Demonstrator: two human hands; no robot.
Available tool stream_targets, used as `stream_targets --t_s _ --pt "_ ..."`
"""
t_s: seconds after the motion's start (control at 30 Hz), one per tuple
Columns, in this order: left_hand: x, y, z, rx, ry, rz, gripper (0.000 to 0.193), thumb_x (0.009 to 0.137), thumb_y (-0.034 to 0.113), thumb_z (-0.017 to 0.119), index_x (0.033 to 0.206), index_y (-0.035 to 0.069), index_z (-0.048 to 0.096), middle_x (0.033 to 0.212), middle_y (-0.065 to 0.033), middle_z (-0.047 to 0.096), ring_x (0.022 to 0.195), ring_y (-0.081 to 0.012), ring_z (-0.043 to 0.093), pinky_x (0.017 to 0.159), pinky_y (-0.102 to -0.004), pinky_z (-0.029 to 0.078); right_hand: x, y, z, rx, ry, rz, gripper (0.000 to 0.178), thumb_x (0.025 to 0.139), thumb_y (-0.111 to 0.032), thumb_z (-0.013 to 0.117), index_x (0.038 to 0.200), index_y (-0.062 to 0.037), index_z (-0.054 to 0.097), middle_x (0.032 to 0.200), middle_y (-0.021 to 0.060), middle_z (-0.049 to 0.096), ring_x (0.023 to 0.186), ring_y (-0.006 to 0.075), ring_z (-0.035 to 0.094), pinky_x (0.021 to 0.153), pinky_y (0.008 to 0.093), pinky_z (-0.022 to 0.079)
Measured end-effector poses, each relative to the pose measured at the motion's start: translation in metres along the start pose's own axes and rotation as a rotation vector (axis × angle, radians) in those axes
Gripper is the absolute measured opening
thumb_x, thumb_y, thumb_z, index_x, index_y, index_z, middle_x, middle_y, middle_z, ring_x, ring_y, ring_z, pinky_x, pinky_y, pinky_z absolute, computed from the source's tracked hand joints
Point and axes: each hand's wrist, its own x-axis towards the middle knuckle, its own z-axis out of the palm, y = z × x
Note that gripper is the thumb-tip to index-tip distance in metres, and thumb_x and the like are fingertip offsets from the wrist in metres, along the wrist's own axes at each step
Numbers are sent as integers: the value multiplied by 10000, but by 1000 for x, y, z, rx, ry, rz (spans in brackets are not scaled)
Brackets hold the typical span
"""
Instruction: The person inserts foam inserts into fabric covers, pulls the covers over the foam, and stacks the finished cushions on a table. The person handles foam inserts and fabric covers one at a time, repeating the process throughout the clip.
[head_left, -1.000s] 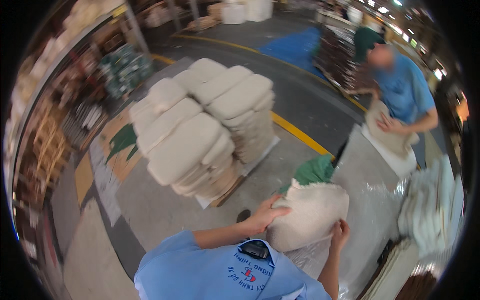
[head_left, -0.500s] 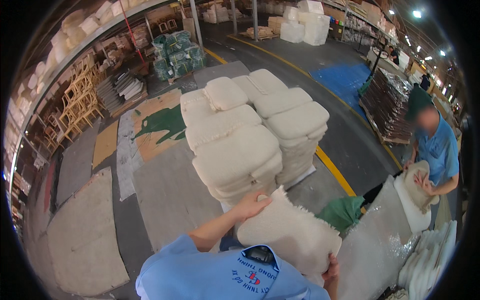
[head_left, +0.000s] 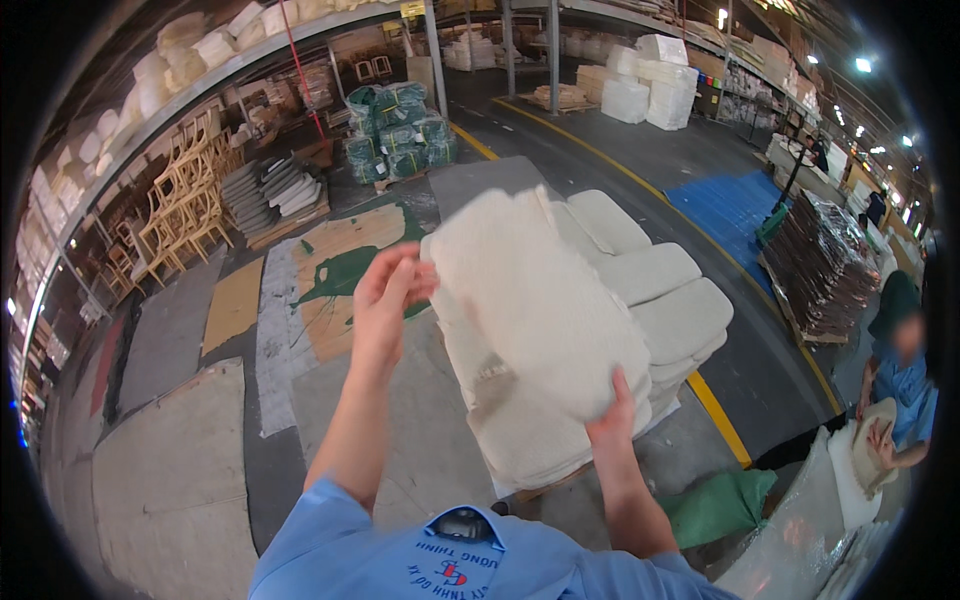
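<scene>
A cream fabric-covered cushion (head_left: 535,295), with a frayed edge, hangs tilted over a pile of similar cushions (head_left: 535,430). My left hand (head_left: 388,295) has its fingers curled at the cushion's left edge. At the near right corner, my right hand (head_left: 613,410) grips it with the thumb on top and the other fingers hidden beneath. More cushions (head_left: 680,320) are stacked in the pile's right part, and the held one covers much of its left part. The held cushion looks slightly blurred.
A co-worker (head_left: 905,390) in blue handles a beige piece at the far right. Near them lie a green sack (head_left: 720,508) and clear plastic sheeting (head_left: 800,525). Flat boards (head_left: 175,470) cover the floor at left. Green wrapped bundles (head_left: 400,135) and wooden chair frames (head_left: 190,200) stand behind.
Both hands have carried the cushion forward and up from close to my body to above the pile. The view has shifted, so the co-worker appears lower and farther right.
</scene>
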Motion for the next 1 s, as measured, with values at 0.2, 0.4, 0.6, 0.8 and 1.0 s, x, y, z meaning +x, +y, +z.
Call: stream_targets --t_s 0.2,0.4,0.6,0.8,1.0 --pt "-69 44 -66 -19 -893 -83 171 997 180 720 1058 30 776 1210 -174 694 1133 -264 668 954 -401 522 140 75 109 -230 12 117 699 1036 -390 693 1600 -118 382 1538 135 544 1402 338 530 1134 548 458" --pt "-66 111 -42 472 -1577 -35 365 1018 157 677 1378 101 685 1441 -197 513 1204 -367 625 1000 -432 508 97 91 -3 -532 114 117 657 1046 -365 684 1547 -67 381 1335 191 632 1104 314 692 876 435 570" --pt "-35 114 21 684 -1848 -2 551 856 146 768 1379 51 624 1246 -170 669 1124 -364 681 966 -431 542 -60 16 -89 -657 442 49 260 1039 -287 692 1164 -66 634 987 93 729 806 204 721 705 347 575" --pt "-22 100 97 530 -2077 293 641 753 213 831 1353 92 642 1330 -172 632 1248 -347 612 1014 -468 503 -192 -45 -139 -510 747 -249 201 1066 -253 650 1156 -73 645 923 70 724 767 182 711 688 339 576" --pt "-40 121 186 5 -1717 37 664 652 118 932 1253 -30 692 1222 -278 729 1129 -389 744 1008 -453 590 -274 -38 -172 -299 849 -366 165 1081 -242 624 1149 -94 646 914 58 721 783 191 718 683 355 581"
